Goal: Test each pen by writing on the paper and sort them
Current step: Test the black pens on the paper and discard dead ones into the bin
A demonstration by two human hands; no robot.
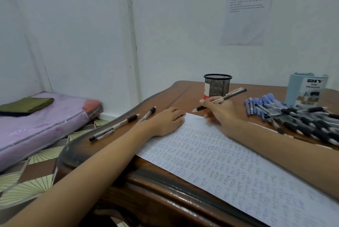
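Note:
A white sheet of paper (229, 162), covered with handwriting, lies across the wooden desk (165, 186). My right hand (218, 110) grips a black-grip pen (222, 98), its tip just above the paper's far corner. My left hand (166, 121) rests flat on the paper's left corner. Two pens lie to the left on the desk: one long pen (114, 127) and a second pen (147, 114) partly hidden behind my left hand. A heap of black and blue pens (293, 116) lies at the right.
A black mesh pen cup (217, 85) stands at the desk's back edge. A light blue desk organizer (306, 89) stands at the back right. A printed sheet (246, 14) hangs on the wall. Left of the desk a purple mattress (40, 124) lies on the tiled floor.

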